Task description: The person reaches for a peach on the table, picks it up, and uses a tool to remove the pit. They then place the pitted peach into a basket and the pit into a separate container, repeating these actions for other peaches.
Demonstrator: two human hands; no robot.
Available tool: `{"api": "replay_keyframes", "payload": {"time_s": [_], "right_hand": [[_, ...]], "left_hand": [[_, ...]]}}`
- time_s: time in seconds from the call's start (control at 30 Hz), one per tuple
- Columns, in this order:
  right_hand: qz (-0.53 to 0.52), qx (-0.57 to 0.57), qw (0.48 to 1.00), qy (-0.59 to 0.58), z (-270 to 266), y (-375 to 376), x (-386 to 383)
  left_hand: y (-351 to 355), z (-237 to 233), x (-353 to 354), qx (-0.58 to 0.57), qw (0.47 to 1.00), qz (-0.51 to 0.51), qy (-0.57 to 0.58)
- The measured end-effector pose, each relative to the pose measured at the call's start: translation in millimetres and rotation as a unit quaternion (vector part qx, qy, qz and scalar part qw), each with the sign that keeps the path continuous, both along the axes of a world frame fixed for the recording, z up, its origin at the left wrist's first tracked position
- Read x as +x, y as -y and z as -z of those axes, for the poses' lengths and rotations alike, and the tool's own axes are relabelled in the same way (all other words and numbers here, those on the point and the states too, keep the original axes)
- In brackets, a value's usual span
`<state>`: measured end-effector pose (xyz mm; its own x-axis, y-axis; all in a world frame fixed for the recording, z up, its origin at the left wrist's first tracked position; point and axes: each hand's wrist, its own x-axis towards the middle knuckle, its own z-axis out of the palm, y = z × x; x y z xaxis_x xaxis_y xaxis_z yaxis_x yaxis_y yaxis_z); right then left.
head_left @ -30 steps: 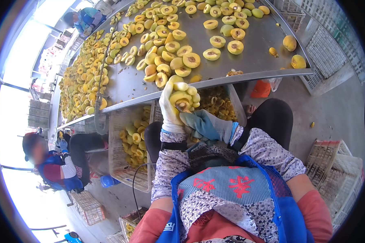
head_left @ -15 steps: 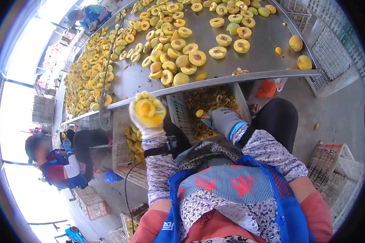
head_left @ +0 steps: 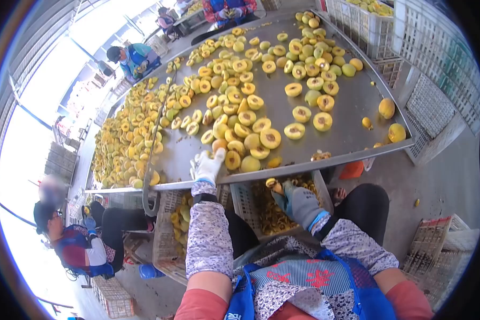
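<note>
My left hand point(head_left: 207, 167), in a whitish glove, reaches over the table's near edge. Its fingers are apart, their tips beside a cluster of halved yellow fruit point(head_left: 232, 160), with no fruit visible in the palm. My right hand point(head_left: 302, 206), in a grey glove, is closed round a small yellow-tipped object point(head_left: 272, 184), too small to identify. It hovers above a crate point(head_left: 244, 205) of brownish-yellow scraps. Many fruit halves, some showing dark centres, lie on the metal table point(head_left: 197, 141).
A crate point(head_left: 164, 234) with yellow fruit stands below my left arm. One person point(head_left: 82, 248) sits at the left; others point(head_left: 136, 60) work beyond the table. More crates point(head_left: 429, 242) stand at the right. A dark cable point(head_left: 153, 144) crosses the table.
My left hand has moved from holding a fruit half in front of the table to the fruit cluster; that half no longer shows. The view has tilted up, revealing more table and people.
</note>
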<state>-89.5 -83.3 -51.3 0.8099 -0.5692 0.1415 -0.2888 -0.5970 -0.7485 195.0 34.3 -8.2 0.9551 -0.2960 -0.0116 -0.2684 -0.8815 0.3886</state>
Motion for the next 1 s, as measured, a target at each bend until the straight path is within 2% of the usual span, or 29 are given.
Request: {"api": "replay_keyframes", "payload": {"time_s": [0.03,0.1,0.17,0.23,0.27,0.3,0.33,0.37,0.4,0.43,0.47,0.5,0.57,0.6,0.63,0.7,0.8,0.83,0.87,0.9,0.93,0.97,1.0], "right_hand": [[-0.014,-0.005,0.999,0.038,-4,-1,-4],[-0.031,-0.012,0.997,0.071,-7,4,-5],[-0.041,0.013,0.999,0.028,-7,1,-4],[-0.060,0.015,0.997,0.047,-17,0,-3],[-0.052,0.028,0.995,0.074,-20,-1,-2],[-0.041,0.045,0.993,0.100,-22,-2,-1],[-0.043,0.056,0.993,0.090,-27,-4,-1],[-0.051,0.078,0.990,0.107,-34,-3,-1],[-0.059,0.098,0.986,0.123,-38,-5,1],[-0.060,0.104,0.986,0.116,-37,-7,5],[-0.081,0.150,0.973,0.157,-36,-9,9],[-0.100,0.195,0.955,0.199,-39,-11,12],[-0.108,0.207,0.958,0.167,-47,-9,12],[-0.103,0.187,0.965,0.152,-48,-8,14],[-0.099,0.168,0.971,0.137,-48,-8,15],[-0.077,0.195,0.969,0.131,-40,-8,17],[-0.090,0.183,0.966,0.159,-38,-5,13],[-0.092,0.194,0.969,0.119,-38,-6,12],[-0.094,0.206,0.971,0.078,-38,-7,11],[-0.093,0.208,0.971,0.077,-35,-8,11],[-0.094,0.238,0.962,0.090,-30,-9,13],[-0.096,0.268,0.953,0.103,-29,-10,14],[-0.095,0.269,0.953,0.102,-29,-12,14]], "left_hand": [[14,-2,-5,0.032,0.999,0.025,-0.028],[25,-18,-32,-0.027,0.999,0.026,-0.015],[22,-6,-31,-0.066,0.997,0.040,0.003],[21,-3,-33,-0.095,0.989,0.078,0.076],[16,8,-27,-0.152,0.984,0.070,0.065],[11,7,-24,-0.274,0.957,0.092,-0.006],[6,11,-26,-0.415,0.901,0.078,-0.099],[7,-10,-46,-0.545,0.816,0.059,-0.187],[7,-21,-65,-0.539,0.818,0.048,-0.194],[11,-30,-84,-0.584,0.788,0.066,-0.185],[16,-33,-99,-0.627,0.754,0.084,-0.174],[18,-30,-113,-0.628,0.756,0.108,-0.149],[20,-16,-137,-0.566,0.806,0.141,-0.096],[25,-31,-155,-0.658,0.698,0.063,-0.276],[27,-32,-173,-0.445,0.863,0.226,0.081],[27,-29,-171,-0.290,0.865,0.313,0.263],[28,-43,-186,-0.323,0.883,0.257,0.225],[30,-43,-189,-0.323,0.883,0.256,0.223],[32,-43,-192,-0.556,0.809,0.189,-0.027],[34,-43,-193,-0.718,0.632,0.097,-0.273],[33,-38,-190,-0.717,0.633,0.097,-0.275],[32,-30,-185,-0.626,0.746,0.179,-0.140],[31,-24,-181,-0.507,0.824,0.253,0.001]]}}
